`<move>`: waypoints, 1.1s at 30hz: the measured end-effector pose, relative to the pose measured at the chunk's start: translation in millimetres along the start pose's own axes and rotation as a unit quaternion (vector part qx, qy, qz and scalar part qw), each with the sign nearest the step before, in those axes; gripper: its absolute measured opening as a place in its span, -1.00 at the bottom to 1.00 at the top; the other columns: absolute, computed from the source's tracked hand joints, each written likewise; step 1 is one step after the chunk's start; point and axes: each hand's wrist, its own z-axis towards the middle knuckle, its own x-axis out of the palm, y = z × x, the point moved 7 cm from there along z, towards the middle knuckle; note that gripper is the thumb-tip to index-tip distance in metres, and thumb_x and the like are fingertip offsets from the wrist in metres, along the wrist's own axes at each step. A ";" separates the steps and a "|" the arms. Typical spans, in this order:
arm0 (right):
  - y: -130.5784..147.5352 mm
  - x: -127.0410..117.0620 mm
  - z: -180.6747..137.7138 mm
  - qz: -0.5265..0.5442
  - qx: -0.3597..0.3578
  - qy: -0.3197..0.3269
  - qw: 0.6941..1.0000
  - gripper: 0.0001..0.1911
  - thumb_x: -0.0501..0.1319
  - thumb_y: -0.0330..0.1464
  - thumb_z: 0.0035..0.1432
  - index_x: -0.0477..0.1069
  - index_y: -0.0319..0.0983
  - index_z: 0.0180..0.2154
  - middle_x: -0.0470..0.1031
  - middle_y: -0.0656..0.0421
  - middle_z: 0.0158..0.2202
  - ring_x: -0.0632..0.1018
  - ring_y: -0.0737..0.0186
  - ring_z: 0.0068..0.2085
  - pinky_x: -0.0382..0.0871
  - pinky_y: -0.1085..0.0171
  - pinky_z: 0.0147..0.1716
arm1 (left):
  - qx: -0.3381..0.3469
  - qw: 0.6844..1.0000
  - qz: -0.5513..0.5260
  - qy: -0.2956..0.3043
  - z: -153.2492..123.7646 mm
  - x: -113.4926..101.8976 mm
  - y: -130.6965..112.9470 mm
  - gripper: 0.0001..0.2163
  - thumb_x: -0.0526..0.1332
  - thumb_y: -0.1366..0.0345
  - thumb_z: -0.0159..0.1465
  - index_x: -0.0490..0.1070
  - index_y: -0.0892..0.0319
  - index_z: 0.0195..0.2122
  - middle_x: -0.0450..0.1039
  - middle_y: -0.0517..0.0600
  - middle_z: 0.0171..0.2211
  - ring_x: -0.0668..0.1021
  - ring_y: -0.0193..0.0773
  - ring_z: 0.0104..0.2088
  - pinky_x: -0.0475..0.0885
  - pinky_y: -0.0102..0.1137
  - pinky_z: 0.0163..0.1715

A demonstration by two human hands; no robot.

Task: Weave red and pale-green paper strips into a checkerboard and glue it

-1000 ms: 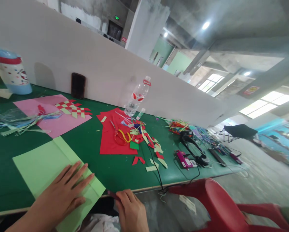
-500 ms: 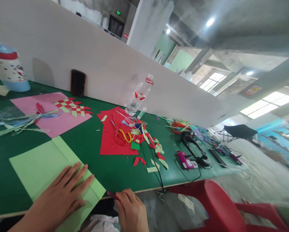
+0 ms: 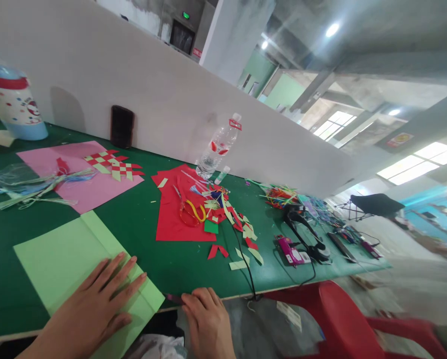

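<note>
My left hand [image 3: 96, 304] lies flat with fingers stretched out on a light green paper sheet [image 3: 59, 254] at the near edge of the green table [image 3: 144, 219]. The sheet has a folded strip along its right side. At the table's front edge, just right of the sheet's corner, my right hand [image 3: 206, 324] has its fingers curled, pinching a small dark reddish thing [image 3: 174, 298] that I cannot make out.
A red paper sheet [image 3: 174, 219] carries yellow-handled scissors [image 3: 189, 209] and red and green scraps. A pink sheet [image 3: 81, 174] bears a woven red-green piece [image 3: 113, 166]. A water bottle [image 3: 218, 147], a mug [image 3: 14, 107], headphones [image 3: 302, 229], cables and a red plastic chair [image 3: 343, 319] are nearby.
The view has shifted slightly left and down. My right hand's fingers have spread a little along the table edge. My left hand stays flat on the green sheet.
</note>
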 end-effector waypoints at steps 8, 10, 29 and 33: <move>7.4 -5.3 10.3 0.010 -0.028 -0.017 0.999 -0.77 0.20 -0.50 0.25 0.52 -0.09 -0.15 0.57 0.17 -0.29 0.55 0.12 -0.31 0.36 0.21 -0.34 | 0.021 1.000 0.013 -0.001 1.4 -0.8 -2.6 -0.45 0.11 -0.23 0.35 0.33 -0.25 0.32 0.38 -0.05 0.36 0.26 0.05 0.40 -0.01 -0.05 0.37; 6.4 -7.1 13.0 0.008 -0.029 -0.022 0.999 -0.77 0.20 -0.51 0.25 0.52 -0.09 -0.15 0.57 0.17 -0.29 0.55 0.12 -0.31 0.36 0.21 -0.34 | 0.021 1.000 0.016 0.001 1.5 -1.2 -3.0 -0.45 0.10 -0.23 0.36 0.32 -0.27 0.32 0.38 -0.07 0.36 0.26 0.04 0.40 0.00 -0.05 0.37; 8.1 -17.4 0.9 0.064 -0.084 -0.036 0.994 -0.84 0.20 -0.44 0.30 0.52 -0.13 -0.16 0.57 0.17 -0.35 0.57 0.17 -0.36 0.45 0.26 -0.38 | 0.007 1.000 0.005 -0.027 5.8 -8.9 -4.4 -0.40 0.02 -0.23 0.39 0.53 0.06 0.19 0.50 0.07 0.26 0.23 0.02 0.41 -0.03 -0.10 0.40; 15.6 0.7 -13.9 0.047 -0.110 -0.025 0.993 -0.88 0.25 -0.39 0.26 0.51 -0.12 -0.17 0.56 0.18 -0.37 0.58 0.16 -0.38 0.45 0.26 -0.39 | 0.006 1.000 0.002 -0.028 5.2 -8.2 -3.7 -0.40 0.00 -0.21 0.40 0.53 0.09 0.19 0.49 0.07 0.27 0.27 0.04 0.39 0.02 -0.09 0.39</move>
